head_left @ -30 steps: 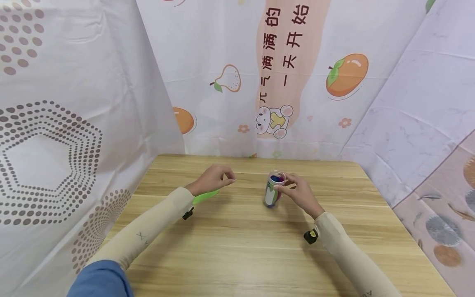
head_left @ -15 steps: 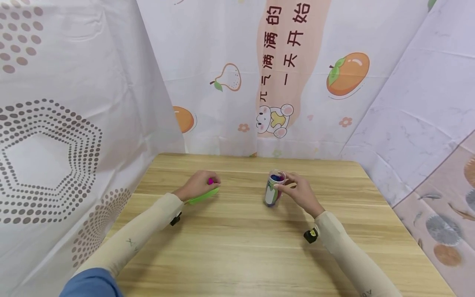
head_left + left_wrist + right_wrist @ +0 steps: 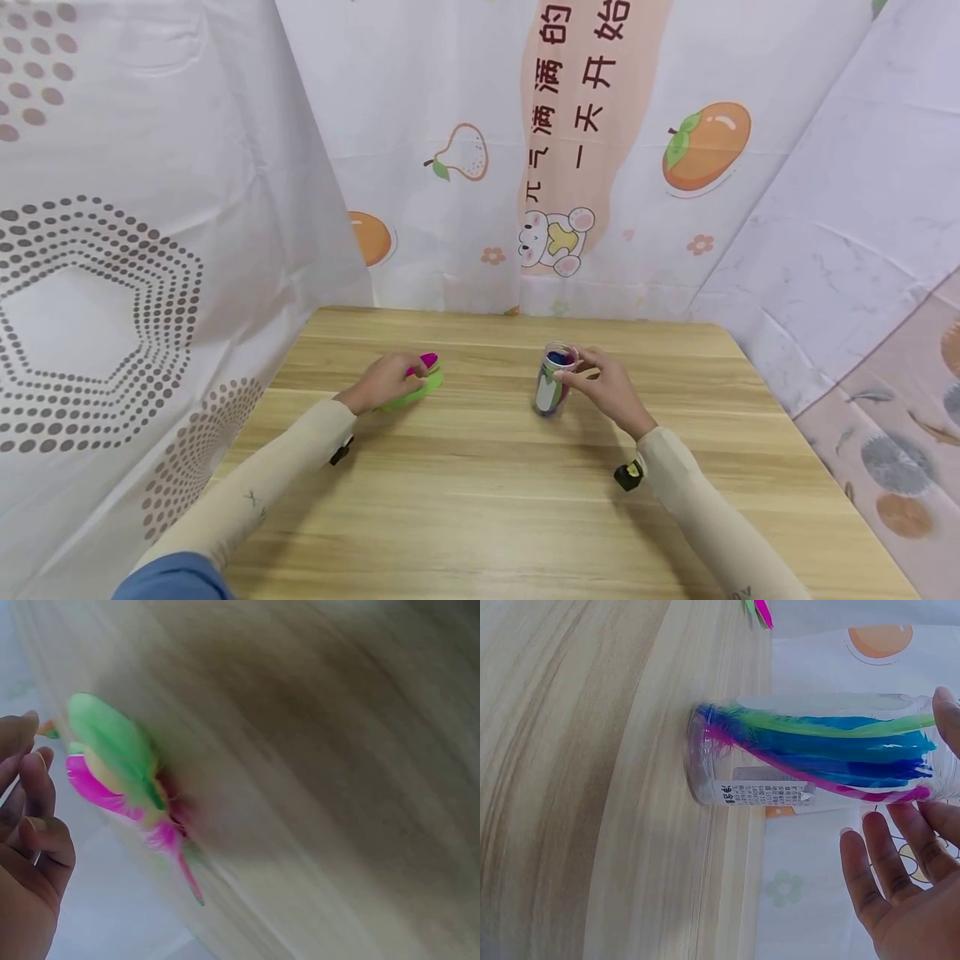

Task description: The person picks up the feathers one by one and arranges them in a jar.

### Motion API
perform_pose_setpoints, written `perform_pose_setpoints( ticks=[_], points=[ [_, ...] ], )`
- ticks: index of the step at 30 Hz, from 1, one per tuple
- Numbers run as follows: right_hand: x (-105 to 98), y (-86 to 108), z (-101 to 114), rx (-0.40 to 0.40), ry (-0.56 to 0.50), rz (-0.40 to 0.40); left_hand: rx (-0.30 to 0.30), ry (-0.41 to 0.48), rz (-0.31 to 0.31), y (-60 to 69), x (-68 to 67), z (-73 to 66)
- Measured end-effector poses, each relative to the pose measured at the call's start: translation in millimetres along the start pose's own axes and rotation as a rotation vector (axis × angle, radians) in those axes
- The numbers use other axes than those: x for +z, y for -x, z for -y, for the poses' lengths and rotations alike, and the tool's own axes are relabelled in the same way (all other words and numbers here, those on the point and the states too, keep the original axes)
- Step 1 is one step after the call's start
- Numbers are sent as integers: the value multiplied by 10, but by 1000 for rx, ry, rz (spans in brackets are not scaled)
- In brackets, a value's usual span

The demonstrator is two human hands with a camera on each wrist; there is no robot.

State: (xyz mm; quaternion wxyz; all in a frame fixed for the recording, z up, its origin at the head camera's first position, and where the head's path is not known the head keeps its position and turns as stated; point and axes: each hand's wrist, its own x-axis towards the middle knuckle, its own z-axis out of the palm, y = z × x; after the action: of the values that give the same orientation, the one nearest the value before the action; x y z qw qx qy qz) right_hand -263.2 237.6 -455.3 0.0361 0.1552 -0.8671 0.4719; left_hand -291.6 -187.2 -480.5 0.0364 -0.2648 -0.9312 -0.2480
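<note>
In the head view, a clear jar [image 3: 548,392] stands upright on the table, with several blue, green and magenta feathers [image 3: 840,746] inside. My right hand [image 3: 611,392] grips it near its rim, thumb and fingers on either side. My left hand [image 3: 381,382] is above a magenta feather [image 3: 430,360] and a green feather [image 3: 415,395] at the table's left. In the left wrist view, the magenta feather [image 3: 97,787] and green feather [image 3: 112,739] lie together, apart from the loosely bent fingers [image 3: 51,844], which hold nothing visible.
The wooden table [image 3: 480,508] ends at a printed curtain [image 3: 450,217] behind it. More cloth hangs on the left [image 3: 247,192] and right [image 3: 847,217].
My left hand has moved left and towards me. The magenta feather that came into view in its fingers now lies over the green one. My right hand and the jar have stayed put.
</note>
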Motion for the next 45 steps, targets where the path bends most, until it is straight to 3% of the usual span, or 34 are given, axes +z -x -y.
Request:
perform_pose_setpoints(
  ticks=[10,19,25,38,45],
  points=[
    [-20,-48,41,-28,-4,-5,-52,-105,9,39,25,59],
    [-15,-39,56,-27,-1,1,-137,-129,56,103,36,47],
    [-7,-41,46,-24,3,7,-127,-143,59,116,63,107],
    [11,-14,17,-21,3,2,-168,-43,99,98,91,119],
    [1,-1,4,-12,-1,0,-171,-22,87,89,100,141]
  ],
)
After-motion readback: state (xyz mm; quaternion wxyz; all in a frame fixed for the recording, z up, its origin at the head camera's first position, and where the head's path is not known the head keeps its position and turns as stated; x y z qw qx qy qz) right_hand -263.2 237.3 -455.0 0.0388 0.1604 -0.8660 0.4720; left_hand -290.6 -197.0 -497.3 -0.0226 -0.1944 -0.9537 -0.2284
